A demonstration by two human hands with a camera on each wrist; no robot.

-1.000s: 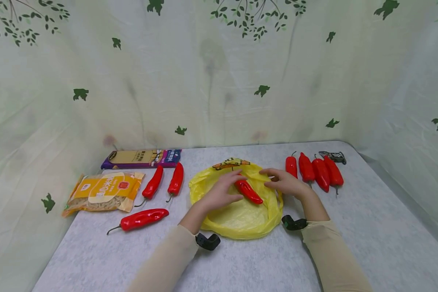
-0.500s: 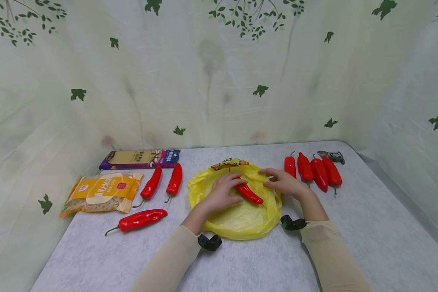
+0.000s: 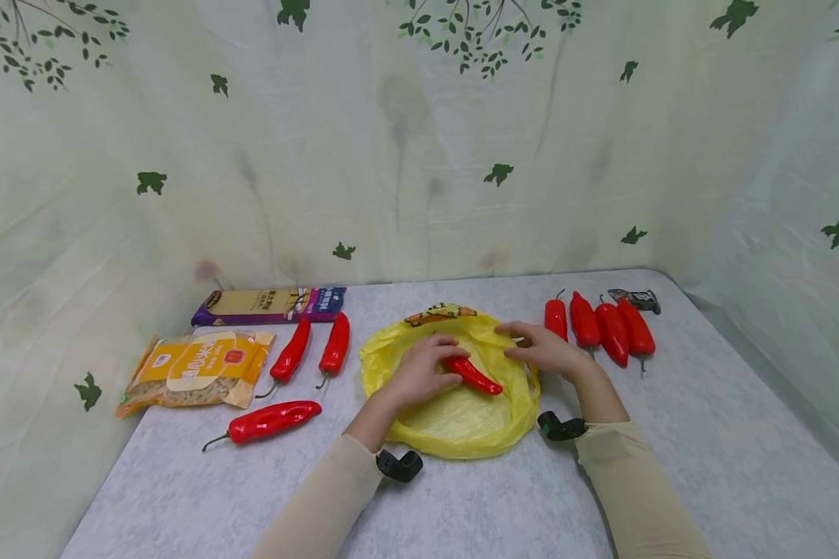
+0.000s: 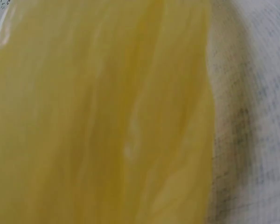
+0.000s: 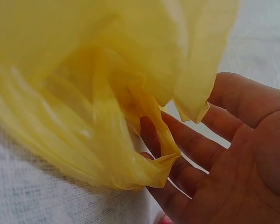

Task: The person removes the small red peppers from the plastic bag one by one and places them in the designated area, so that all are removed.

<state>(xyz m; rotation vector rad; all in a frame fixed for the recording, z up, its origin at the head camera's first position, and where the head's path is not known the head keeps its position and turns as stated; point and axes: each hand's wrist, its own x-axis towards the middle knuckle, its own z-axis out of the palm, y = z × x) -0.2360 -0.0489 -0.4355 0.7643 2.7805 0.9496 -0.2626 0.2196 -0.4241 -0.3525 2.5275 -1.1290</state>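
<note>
A yellow plastic bag (image 3: 461, 449) stands with its mouth spread in the middle of the table. Inside it lies a glossy red chili pepper (image 3: 481, 380), tilted down toward the right. My left hand (image 3: 419, 374) reaches into the bag and grips the pepper's upper left end; fingers hide that end. The left wrist view is filled by the bag wall (image 4: 102, 112), so the hand does not show there. My right hand (image 3: 548, 353) is at the bag's right rim, fingers extended and spread. In the right wrist view its fingers touch the bag's handle loop (image 5: 165, 158), partly hidden behind the plastic.
Left of the bag lie three red chili peppers (image 3: 274, 421), an orange grain packet (image 3: 199, 369) and a flat purple-and-tan package (image 3: 269, 306). Several red peppers (image 3: 613, 334) lie in a row at right, beside a small black packet (image 3: 636, 300). A leaf-printed curtain (image 3: 419, 155) surrounds the table.
My left hand has closed on the pepper's upper end, and the pepper has shifted slightly left and turned flatter. The right hand stays at the rim.
</note>
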